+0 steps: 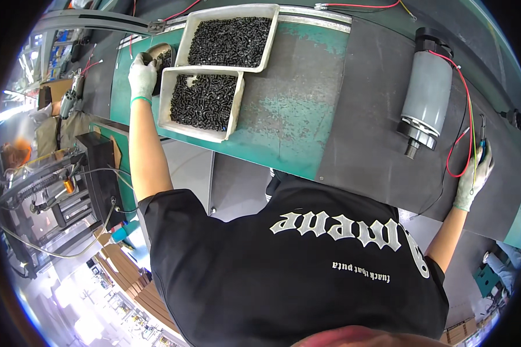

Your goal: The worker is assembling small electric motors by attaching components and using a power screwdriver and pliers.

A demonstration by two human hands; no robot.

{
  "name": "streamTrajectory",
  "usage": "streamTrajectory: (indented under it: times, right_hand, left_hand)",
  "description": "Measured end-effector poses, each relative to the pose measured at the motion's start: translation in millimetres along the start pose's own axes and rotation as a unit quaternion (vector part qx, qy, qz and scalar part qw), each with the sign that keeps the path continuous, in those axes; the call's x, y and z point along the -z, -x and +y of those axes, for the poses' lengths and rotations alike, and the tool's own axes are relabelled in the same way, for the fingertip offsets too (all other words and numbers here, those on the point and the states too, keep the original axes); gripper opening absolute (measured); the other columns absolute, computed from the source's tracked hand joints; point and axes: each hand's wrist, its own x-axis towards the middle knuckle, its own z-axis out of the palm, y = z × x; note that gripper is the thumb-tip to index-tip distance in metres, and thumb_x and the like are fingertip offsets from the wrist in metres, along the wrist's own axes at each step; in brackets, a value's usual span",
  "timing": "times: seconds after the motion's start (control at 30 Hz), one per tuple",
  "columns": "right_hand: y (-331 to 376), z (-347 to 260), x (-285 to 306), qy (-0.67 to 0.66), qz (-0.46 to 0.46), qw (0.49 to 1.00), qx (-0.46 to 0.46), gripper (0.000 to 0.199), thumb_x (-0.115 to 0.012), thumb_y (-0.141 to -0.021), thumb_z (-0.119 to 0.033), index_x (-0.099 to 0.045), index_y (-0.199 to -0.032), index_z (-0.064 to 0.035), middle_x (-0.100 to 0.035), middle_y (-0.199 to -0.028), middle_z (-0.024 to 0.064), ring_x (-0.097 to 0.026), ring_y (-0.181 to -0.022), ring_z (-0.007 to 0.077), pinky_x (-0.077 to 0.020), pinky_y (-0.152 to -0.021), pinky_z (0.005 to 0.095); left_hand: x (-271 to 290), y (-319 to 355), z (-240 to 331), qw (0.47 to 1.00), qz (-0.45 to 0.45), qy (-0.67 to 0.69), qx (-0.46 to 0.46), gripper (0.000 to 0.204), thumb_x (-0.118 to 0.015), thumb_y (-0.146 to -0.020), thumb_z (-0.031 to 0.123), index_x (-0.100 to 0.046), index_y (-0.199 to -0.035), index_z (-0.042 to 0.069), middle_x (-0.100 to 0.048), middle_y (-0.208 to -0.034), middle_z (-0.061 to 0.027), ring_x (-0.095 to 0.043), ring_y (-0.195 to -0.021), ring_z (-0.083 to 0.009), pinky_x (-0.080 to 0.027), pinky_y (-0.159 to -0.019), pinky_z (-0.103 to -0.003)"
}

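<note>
My left hand, in a white glove with a green cuff, is at the far left of the bench, against the rim of a small dark bowl. Its fingers are curled; whatever they pinch is too small or hidden to name. Two white trays of small black cylindrical parts stand just right of the bowl. At the right, my gloved right hand is closed round a slim tool with a dark-blue handle and a bent metal tip. Beside that hand lies a grey cylindrical motor with red wires.
The bench top is part green, part dark mat, with a metal rail behind the trays. Another red cable lies at the far edge. Left of the bench stands a black machine frame. Another person's leg shows at lower right.
</note>
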Motion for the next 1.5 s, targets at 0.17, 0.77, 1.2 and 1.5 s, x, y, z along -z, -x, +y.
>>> streamTrajectory:
  times: [0.17, 0.77, 1.2, 1.5]
  right_hand:
    - [-0.5, 3.5, -3.1, -0.006, -0.009, 1.000, -0.010, 0.045, -0.046, -0.099, -0.036, -0.053, -0.131, -0.0054, -0.053, -0.125, 0.0204, -0.051, -0.117, 0.0344, -0.0406, -0.098, 0.0416]
    - [-4.1, -59.4, 60.2, -0.448, 0.018, 0.884, -0.133, 0.039, -0.056, -0.094, -0.013, -0.049, -0.130, 0.0012, -0.058, -0.120, 0.0103, -0.057, -0.103, 0.0165, -0.0456, -0.090, 0.0293]
    - [-66.4, -218.9, 174.3, -0.068, -0.045, 0.878, 0.472, 0.045, -0.067, -0.075, -0.024, -0.066, -0.114, -0.0014, -0.063, -0.084, 0.0119, -0.061, -0.083, 0.0262, -0.0500, -0.072, 0.0360]
    - [-69.4, -220.0, 171.3, -0.004, -0.052, 0.884, 0.465, 0.052, -0.067, -0.061, -0.026, -0.072, -0.109, -0.0044, -0.061, -0.088, 0.0142, -0.058, -0.080, 0.0264, -0.0482, -0.070, 0.0343]
  left_hand:
    - [14.5, 2.7, -11.1, 0.980, -0.013, 0.191, 0.060, 0.017, -0.068, -0.083, 0.015, -0.069, -0.094, 0.002, -0.070, -0.081, -0.0094, -0.065, -0.072, -0.0195, -0.050, -0.068, -0.031]
    - [97.1, 100.5, 214.4, 0.803, -0.080, 0.590, -0.027, 0.022, -0.057, -0.086, 0.010, -0.059, -0.105, -0.001, -0.062, -0.088, -0.0068, -0.056, -0.074, -0.0105, -0.046, -0.068, -0.023]
    - [119.1, 177.2, 391.2, 0.428, -0.246, 0.836, -0.239, 0.025, -0.060, -0.082, -0.006, -0.053, -0.105, -0.001, -0.062, -0.096, -0.0119, -0.059, -0.073, -0.0124, -0.052, -0.063, -0.024]
    - [110.2, 176.2, 393.3, 0.551, -0.176, 0.783, -0.229, 0.022, -0.059, -0.085, -0.001, -0.054, -0.106, -0.001, -0.062, -0.093, -0.0104, -0.059, -0.073, -0.0113, -0.051, -0.066, -0.024]
